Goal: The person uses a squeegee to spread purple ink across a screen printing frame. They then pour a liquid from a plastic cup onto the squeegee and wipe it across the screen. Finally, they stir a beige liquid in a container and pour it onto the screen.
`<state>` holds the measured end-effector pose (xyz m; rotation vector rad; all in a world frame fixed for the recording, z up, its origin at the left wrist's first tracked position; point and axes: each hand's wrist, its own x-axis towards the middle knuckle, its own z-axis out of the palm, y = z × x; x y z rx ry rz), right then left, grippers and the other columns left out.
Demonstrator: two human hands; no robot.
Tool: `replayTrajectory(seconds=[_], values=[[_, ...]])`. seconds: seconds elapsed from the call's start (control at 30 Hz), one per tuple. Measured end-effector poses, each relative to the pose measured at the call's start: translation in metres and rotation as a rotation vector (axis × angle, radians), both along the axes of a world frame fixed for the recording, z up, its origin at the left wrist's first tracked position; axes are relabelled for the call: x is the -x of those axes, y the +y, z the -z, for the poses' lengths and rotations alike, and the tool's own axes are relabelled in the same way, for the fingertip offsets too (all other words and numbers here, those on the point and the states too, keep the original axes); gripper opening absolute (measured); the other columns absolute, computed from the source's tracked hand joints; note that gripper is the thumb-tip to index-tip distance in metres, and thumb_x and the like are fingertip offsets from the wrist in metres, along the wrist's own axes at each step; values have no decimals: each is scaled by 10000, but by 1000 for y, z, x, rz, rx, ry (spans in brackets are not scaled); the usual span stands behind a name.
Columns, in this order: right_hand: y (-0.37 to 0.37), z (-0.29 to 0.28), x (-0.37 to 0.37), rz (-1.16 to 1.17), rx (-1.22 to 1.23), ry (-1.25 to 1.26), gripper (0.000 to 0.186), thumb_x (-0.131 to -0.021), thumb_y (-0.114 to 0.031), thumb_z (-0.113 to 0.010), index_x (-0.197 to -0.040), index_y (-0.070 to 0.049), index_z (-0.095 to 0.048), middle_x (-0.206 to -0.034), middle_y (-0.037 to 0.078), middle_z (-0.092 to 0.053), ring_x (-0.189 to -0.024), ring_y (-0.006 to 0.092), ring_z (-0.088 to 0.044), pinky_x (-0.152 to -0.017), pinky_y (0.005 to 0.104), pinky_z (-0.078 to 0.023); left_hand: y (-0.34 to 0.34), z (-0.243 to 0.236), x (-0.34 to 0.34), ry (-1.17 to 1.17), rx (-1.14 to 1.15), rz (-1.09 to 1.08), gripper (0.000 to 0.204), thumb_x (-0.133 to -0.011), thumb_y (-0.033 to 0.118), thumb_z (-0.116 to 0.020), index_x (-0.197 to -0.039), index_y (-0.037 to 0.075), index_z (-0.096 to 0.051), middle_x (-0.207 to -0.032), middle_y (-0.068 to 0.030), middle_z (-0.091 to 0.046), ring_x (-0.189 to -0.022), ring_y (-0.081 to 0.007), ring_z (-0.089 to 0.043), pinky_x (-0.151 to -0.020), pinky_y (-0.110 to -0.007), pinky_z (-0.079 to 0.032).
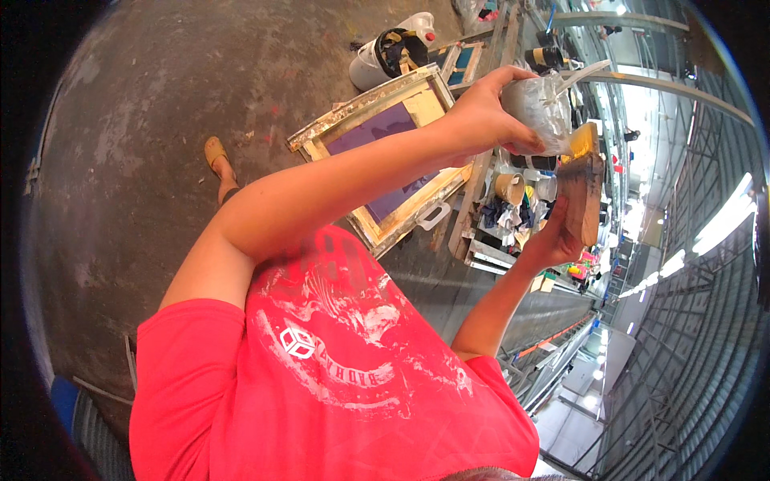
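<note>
My left hand (499,114) is wrapped round a pale tub (536,108) covered in clear plastic or tape, held up and tilted on the right side of the head view. A whitish stick (585,74) juts from the tub. My right hand (557,232) grips a squeegee (584,192) by its worn wooden handle. The squeegee's yellow-smeared end (584,141) is right at the tub's edge; whether they touch I cannot tell. Beneath my left forearm lies a wooden-framed printing screen (369,132) with a purple mesh, partly hidden by the arm.
A white bucket (365,68) with a dark lining stands beyond the screen, beside a white jug (421,26) with a red cap. Tan tub (509,188) and cloths sit on a cluttered rack to the right. A sandalled foot (215,152) rests on the stained floor at left.
</note>
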<state>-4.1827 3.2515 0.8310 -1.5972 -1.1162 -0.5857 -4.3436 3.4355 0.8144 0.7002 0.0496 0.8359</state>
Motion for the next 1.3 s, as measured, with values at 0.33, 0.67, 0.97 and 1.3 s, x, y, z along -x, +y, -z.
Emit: replayTrajectory(seconds=[0.33, 0.67, 0.97, 1.3], values=[[-8, 16, -21, 23, 25, -24, 275, -891, -37, -738, -1140, 61, -675, -1124, 116, -708, -982, 151, -651, -881, 304, -515, 6, -15, 22, -2, -24, -100, 875, -636, -31, -871, -1399, 72, -453, -1175, -171, -617, -986, -276, -689, -781, -388, -623], [-12, 14, -8, -186, -240, 478, 405, -877, -41, -741, -1247, -8, -580, -1267, 85, -611, -1145, 201, -578, -1012, 389, -472, 5, 27, 18, 46, 26, -113, 1009, -607, -43, -883, -1463, 80, -363, -1323, -120, -565, -1224, -266, -565, -1050, -385, -472], [-9, -7, 30, -440, -458, 859, 497, -866, -8, -728, -1322, -75, -542, -1353, 82, -565, -1237, 253, -537, -1085, 464, -426, -23, 77, 3, 186, 82, 40, 1009, -633, -94, -839, -1481, 122, -337, -1301, -95, -580, -1186, -230, -587, -995, -382, -500], [-19, -4, 24, -433, -256, 695, 502, -872, -19, -736, -1331, -69, -540, -1338, 56, -579, -1233, 214, -536, -1071, 418, -431, -14, 72, 5, 213, 9, -73, 956, -651, -118, -800, -1465, 140, -369, -1314, -107, -547, -1210, -230, -562, -1013, -364, -491]])
